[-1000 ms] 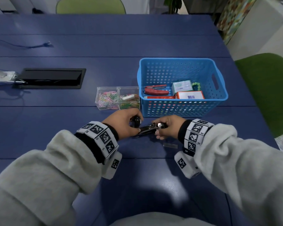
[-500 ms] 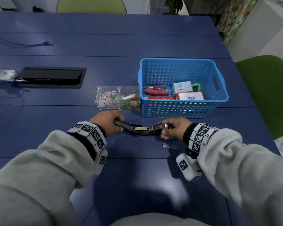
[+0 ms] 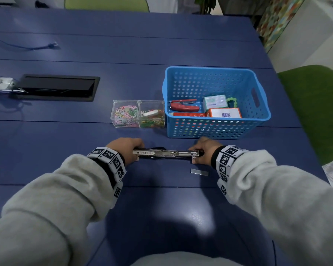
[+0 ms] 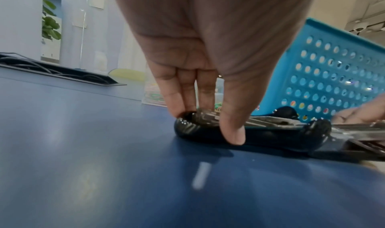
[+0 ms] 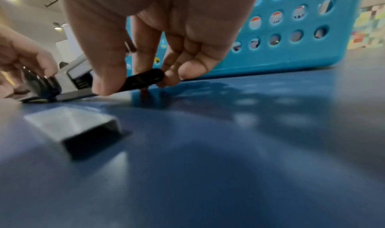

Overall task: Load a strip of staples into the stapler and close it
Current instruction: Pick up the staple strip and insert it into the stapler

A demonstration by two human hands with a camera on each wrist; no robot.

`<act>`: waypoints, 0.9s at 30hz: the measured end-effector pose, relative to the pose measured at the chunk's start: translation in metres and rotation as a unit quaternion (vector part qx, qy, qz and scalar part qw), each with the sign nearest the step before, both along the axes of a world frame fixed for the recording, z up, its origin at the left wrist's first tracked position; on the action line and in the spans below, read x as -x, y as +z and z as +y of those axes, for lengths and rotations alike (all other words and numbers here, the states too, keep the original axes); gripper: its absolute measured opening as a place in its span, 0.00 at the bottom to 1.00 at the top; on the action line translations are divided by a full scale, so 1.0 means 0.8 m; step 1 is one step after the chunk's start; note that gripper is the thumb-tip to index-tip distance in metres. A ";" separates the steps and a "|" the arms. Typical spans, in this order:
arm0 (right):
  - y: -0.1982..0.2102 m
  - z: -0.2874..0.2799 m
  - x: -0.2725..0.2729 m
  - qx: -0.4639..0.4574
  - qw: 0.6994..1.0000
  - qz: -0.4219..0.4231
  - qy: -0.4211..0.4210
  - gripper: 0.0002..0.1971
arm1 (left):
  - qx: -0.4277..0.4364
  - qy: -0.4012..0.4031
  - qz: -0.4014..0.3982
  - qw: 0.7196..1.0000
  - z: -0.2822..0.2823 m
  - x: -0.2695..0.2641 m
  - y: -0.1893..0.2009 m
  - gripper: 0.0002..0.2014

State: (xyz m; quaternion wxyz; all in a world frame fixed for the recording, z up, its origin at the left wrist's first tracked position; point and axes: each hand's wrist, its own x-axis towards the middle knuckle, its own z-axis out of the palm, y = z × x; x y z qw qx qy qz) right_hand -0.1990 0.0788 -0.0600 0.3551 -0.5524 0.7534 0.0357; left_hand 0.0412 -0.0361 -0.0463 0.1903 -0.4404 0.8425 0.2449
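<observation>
A black and metal stapler [image 3: 165,153] lies swung fully open, flat on the blue table [image 3: 161,208], its two halves in one line from left to right. My left hand [image 3: 126,149] pinches the black top end [image 4: 187,124] between thumb and fingers. The opposite black base end [image 5: 143,80] is pinched by my right hand [image 3: 204,150]. A short silver strip of staples [image 3: 199,172] lies loose on the table just in front of my right hand, and it shows close up as the staple strip [image 5: 73,126] in the right wrist view.
A blue perforated basket [image 3: 215,129] stands right behind the stapler, holding a red stapler [image 3: 183,106] and small boxes. Two clear boxes of paper clips [image 3: 138,114] sit to its left. A black cable hatch [image 3: 58,87] lies far left. Green chair [image 3: 315,104] at right.
My hands have drawn apart, the left one going left. The stapler went from folded, to half open, to spread flat in a straight line on the table.
</observation>
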 end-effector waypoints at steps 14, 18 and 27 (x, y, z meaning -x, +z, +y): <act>0.008 0.001 -0.004 0.025 0.999 0.011 0.026 0.27 | 0.009 -0.196 0.007 0.980 0.034 0.063 0.006 0.37; 0.019 0.019 0.007 0.056 0.998 0.018 0.003 0.22 | 0.017 -0.205 -0.007 0.979 0.031 0.061 0.005 0.34; 0.009 0.054 -0.007 -0.027 0.994 0.064 0.089 0.21 | 0.007 -0.179 0.002 0.984 0.029 0.059 0.000 0.33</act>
